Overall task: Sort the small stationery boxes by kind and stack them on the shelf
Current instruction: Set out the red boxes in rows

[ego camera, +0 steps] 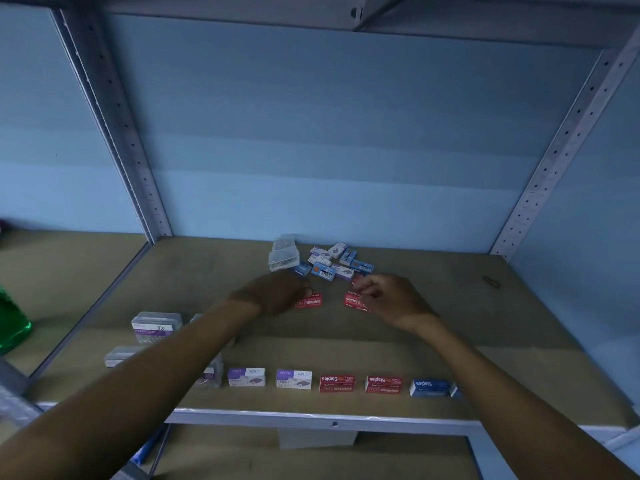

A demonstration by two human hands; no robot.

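My left hand (277, 292) grips a red staples box (310, 301) on the shelf board (450, 327). My right hand (388, 297) pinches a second red staples box (354, 301) beside it. Behind both hands lies a mixed heap of blue and purple-white boxes (332, 263) with clear plastic cases (283, 256) at its left. Along the front edge stands a row: two purple-white staples boxes (246, 376), two red stacks (337, 383), then blue boxes (429, 388). Clear paper-clip cases (156, 325) stand at the front left, partly behind my left forearm.
Perforated metal uprights (114, 119) frame the bay on both sides, with a blue wall behind. A green plastic object (12, 327) sits on the neighbouring shelf at the left. A small brown item (491, 281) lies at the right back. A lower shelf shows beneath the front rail (311, 417).
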